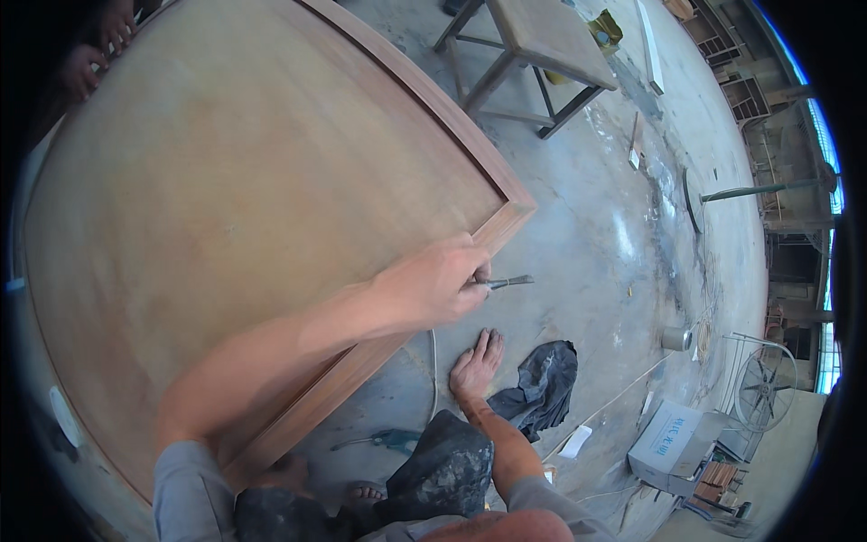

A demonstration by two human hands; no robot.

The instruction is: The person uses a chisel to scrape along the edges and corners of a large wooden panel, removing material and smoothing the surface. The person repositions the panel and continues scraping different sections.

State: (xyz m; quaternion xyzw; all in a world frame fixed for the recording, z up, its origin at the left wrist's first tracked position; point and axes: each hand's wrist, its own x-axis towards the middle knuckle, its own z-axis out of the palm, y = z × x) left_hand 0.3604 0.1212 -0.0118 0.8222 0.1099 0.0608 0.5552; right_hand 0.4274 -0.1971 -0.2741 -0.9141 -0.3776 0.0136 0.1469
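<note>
The large framed wooden panel (235, 208) lies flat and fills the left and centre of the view. Another person's fingers (95, 50) rest at its far left edge.

The left hand (442, 282), reaching across the panel's near right rail, is clenched around a slim metal tool (508, 283). The tip projects past the corner of the frame (506, 221), over the concrete floor (596, 253). It is probably a scraper or chisel.

The right hand (476, 361) lies flat on the floor, fingers released and spread, holding nothing, just beside a dark rag (542, 384).

For clean work on the rail, keep the tool at a low angle, push along the grain, and keep bracing on the right hand.

A wooden stool (533, 50) stands beyond the panel, and a floor fan (766, 387) stands at far right.
</note>
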